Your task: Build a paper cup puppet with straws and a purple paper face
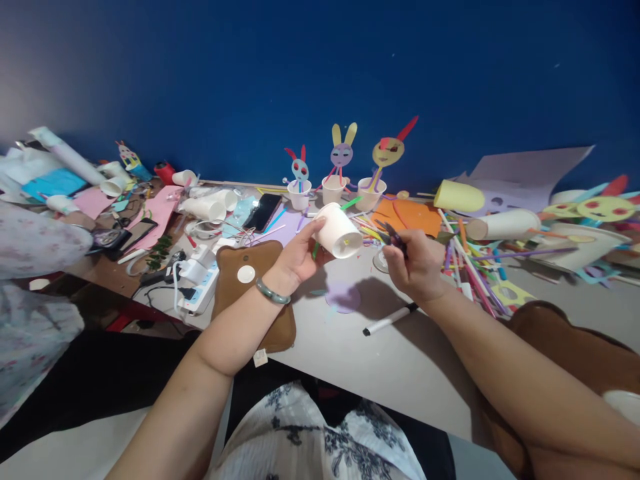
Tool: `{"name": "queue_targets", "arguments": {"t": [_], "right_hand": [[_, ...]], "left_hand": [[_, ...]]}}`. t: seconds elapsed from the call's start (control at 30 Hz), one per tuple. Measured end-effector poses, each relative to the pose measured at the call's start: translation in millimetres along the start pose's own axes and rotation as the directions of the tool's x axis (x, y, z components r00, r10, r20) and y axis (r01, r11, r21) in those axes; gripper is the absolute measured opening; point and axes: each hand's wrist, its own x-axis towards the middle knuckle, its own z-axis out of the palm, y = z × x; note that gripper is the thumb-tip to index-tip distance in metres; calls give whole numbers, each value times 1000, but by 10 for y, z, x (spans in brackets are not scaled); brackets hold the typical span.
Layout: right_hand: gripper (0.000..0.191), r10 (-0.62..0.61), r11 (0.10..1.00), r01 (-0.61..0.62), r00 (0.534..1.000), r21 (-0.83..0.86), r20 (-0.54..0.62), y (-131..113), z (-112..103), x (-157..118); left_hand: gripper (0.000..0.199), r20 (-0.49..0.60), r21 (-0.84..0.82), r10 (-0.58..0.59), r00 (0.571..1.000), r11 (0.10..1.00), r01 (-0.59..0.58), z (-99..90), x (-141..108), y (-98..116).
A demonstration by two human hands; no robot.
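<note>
My left hand (299, 257) is closed around a white paper cup (339, 232), which is tilted with its base towards my right hand. A small yellowish spot shows on that base, and a green strip (351, 203) sticks out past the cup's side. To the right of the cup, my right hand (416, 265) grips dark scissors (395, 239), their tips pointing towards the cup without touching it. Below both hands, a purple paper disc (343, 297) lies on the table beside a white marker (390, 319) with a black cap.
Along the blue wall stand three cups with paper rabbit-like figures (342, 155). Colored sticks (467, 267) and paper pieces are heaped at right. A brown mat (255, 297), power strip (200, 288) and phone (264, 212) lie left. Another person's sleeve (37, 243) shows at far left.
</note>
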Motion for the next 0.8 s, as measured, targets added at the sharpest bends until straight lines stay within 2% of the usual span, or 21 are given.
{"name": "queue_targets", "arguments": {"t": [0.1, 0.17, 0.2, 0.27, 0.37, 0.43, 0.47, 0.53, 0.6, 0.7, 0.8], "right_hand": [[41, 160, 985, -154, 984, -70, 79, 17, -10, 50], [42, 260, 959, -228, 944, -170, 201, 16, -13, 106], [42, 302, 943, -241, 908, -229, 289, 16, -12, 134], [40, 346, 925, -203, 799, -321, 491, 14, -1, 178], [34, 288, 946, -50, 582, -321, 761, -1, 28, 196], [34, 227, 959, 50, 459, -280, 859, -22, 47, 185], [34, 206, 960, 88, 419, -266, 884, -32, 55, 177], [34, 177, 960, 135, 386, -245, 905, -45, 65, 167], [31, 152, 963, 150, 382, -224, 912, -42, 69, 164], [25, 171, 962, 137, 366, -235, 915, -11, 68, 170], [21, 208, 963, 92, 346, -254, 915, 31, 54, 179]], "left_hand": [[32, 19, 95, 87, 996, 992, -88, -59, 90, 6], [34, 71, 197, 160, 985, 965, -171, -115, 161, 8], [38, 113, 253, 192, 975, 943, -215, -145, 193, 9], [48, 202, 355, 254, 946, 881, -312, -200, 238, 10], [59, 329, 482, 359, 874, 732, -482, -259, 261, -7], [60, 404, 572, 419, 813, 578, -582, -285, 265, -41], [60, 434, 615, 445, 783, 490, -619, -296, 269, -65], [61, 488, 675, 476, 732, 326, -662, -312, 283, -121], [62, 537, 702, 464, 705, 219, -678, -320, 300, -173], [58, 593, 716, 388, 706, 146, -682, -314, 308, -212], [53, 601, 740, 324, 731, 121, -662, -300, 300, -210]]}}
